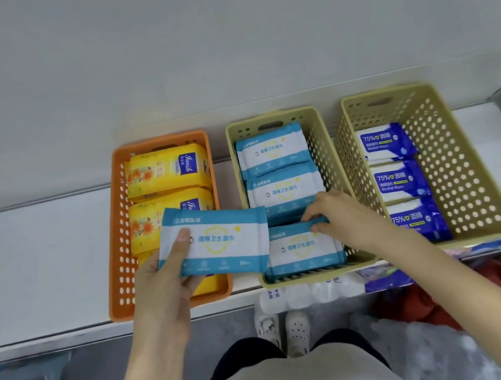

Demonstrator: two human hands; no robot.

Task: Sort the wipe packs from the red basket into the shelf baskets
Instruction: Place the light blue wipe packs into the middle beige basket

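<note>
Three baskets are set side by side on the white shelf [43, 269]. Yellow packs [161, 170] are held in the orange basket [117, 242], light-blue packs in the middle basket [325, 152], and dark-blue packs [394, 181] in the right basket [452, 159]. A light-blue wipe pack [217, 240] is gripped by the left hand [163, 287], thumb on its face, above the orange and middle baskets. The front pack [303, 247] in the middle basket is pinched at its top edge by the right hand [337, 212].
</note>
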